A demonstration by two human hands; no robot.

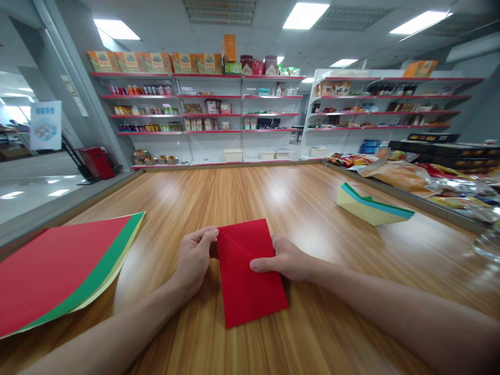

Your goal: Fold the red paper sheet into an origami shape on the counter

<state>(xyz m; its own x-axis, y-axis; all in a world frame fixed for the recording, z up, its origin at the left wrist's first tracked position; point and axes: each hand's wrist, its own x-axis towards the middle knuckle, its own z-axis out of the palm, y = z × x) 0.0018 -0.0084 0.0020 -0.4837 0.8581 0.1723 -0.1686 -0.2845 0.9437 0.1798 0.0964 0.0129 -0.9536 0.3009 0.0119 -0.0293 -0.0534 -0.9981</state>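
A folded red paper [250,291] is held up over the wooden table [187,203], with a diagonal crease or edge running down from its upper left corner. My left hand [197,255] pinches that upper left corner between thumb and fingers. On the right edge, my right hand [283,258] grips the paper, its thumb lying across the front and its other fingers mostly hidden behind. Both hands are closed on the same sheet.
Large red, green and pale yellow sheets [66,260] lie stacked at the left. A folded yellow, blue and green paper boat [371,208] stands at the right. Packaged snacks [398,174] and a clear container [488,245] are at the far right. Stocked shelves [211,96] stand behind.
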